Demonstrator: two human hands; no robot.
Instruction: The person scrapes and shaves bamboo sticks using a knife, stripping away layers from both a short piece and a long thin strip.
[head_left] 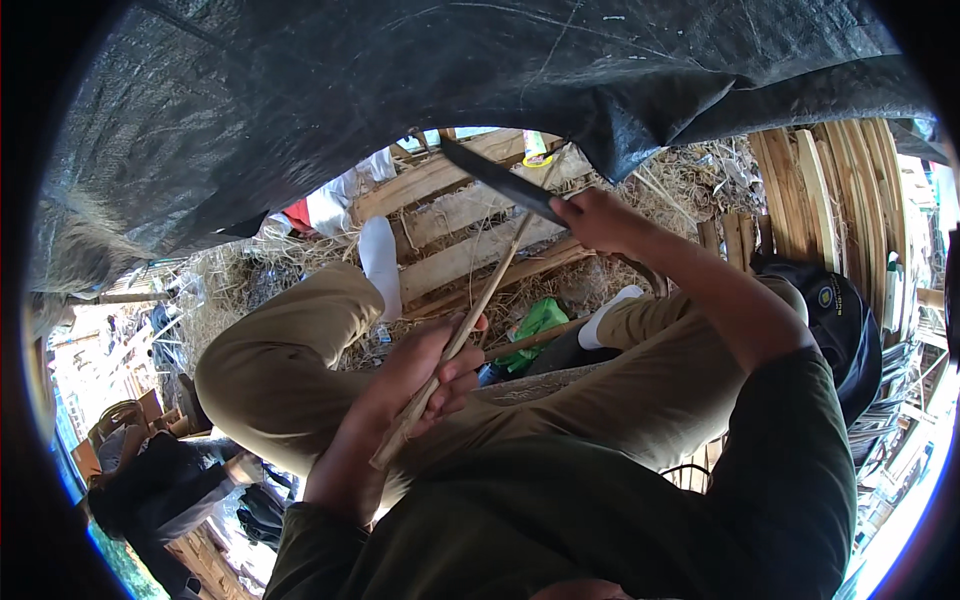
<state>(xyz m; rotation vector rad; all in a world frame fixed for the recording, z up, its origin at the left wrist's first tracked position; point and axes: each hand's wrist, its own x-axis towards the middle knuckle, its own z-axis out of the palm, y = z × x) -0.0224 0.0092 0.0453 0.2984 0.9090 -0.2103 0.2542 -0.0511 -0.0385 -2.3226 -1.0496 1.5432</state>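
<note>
My left hand [430, 372] is closed around a long, thin, pale wooden stick [492, 285]. The stick slants up and away from my lap, its thicker end by my left wrist and its far end narrowing to a thin tip. In my right hand [603, 222] is a machete [497, 178] with a long dark blade pointing to the far left. The blade crosses the upper part of the stick near my right fist; whether they touch I cannot tell. My fingers hide most of the machete's grip.
A black tarp [400, 70] hangs low across the far side. Past my spread knees lie a slatted wooden pallet [440, 222], straw, and a green plastic bag [537, 325]. Upright planks [800, 190] and a black bag [840, 335] stand at the right.
</note>
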